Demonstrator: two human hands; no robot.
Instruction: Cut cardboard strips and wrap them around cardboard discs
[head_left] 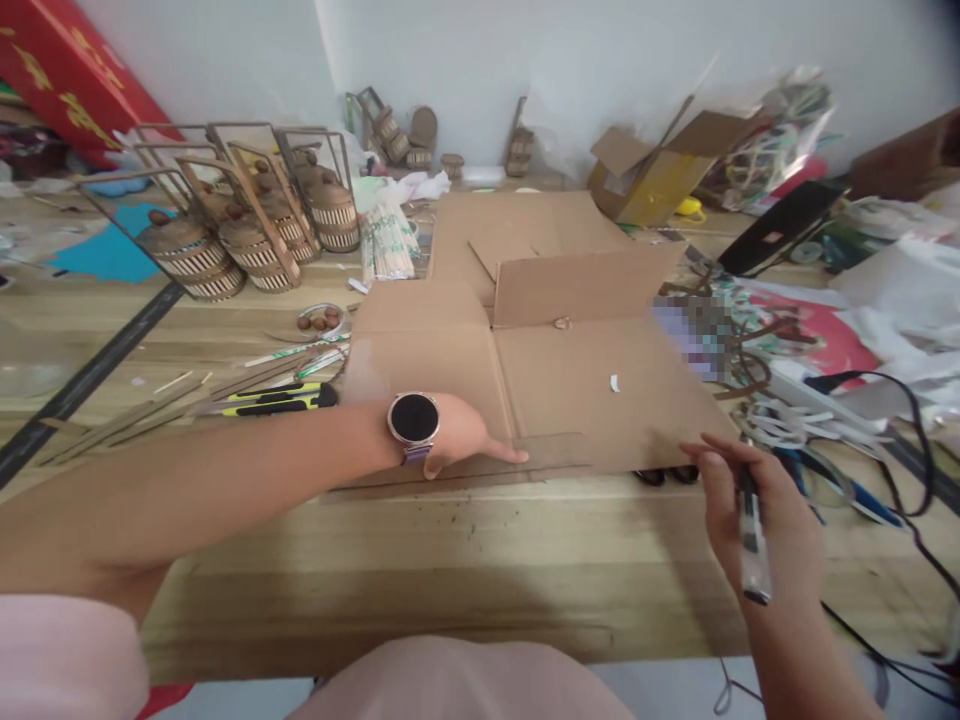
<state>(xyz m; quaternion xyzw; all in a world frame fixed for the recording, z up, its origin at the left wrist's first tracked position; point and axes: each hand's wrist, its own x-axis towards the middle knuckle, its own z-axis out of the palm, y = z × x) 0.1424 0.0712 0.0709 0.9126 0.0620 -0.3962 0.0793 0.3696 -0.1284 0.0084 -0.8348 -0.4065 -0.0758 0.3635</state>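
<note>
A flattened cardboard box (585, 380) lies unfolded on the wooden table, one flap standing up towards the back. My left hand (465, 435), with a round watch (414, 417) on its wrist, rests on the cardboard near its front edge. One finger stretches along thin dark lines there, the others partly hidden under the hand. At the cardboard's right corner, my right hand (757, 500) is raised and closed around a slim black-and-silver tool (754, 550). Whether that is a pen or a knife I cannot tell. Dark scissor-like handles (667, 475) peek from under the cardboard.
Several bamboo lanterns (259, 240) stand at the back left. Yellow-and-black cutters (281, 400), thin strips and a small dish of brown beads (321, 320) lie left of the cardboard. An open carton (660, 170) sits at the back; cables and blue-handled pliers (862, 495) clutter the right.
</note>
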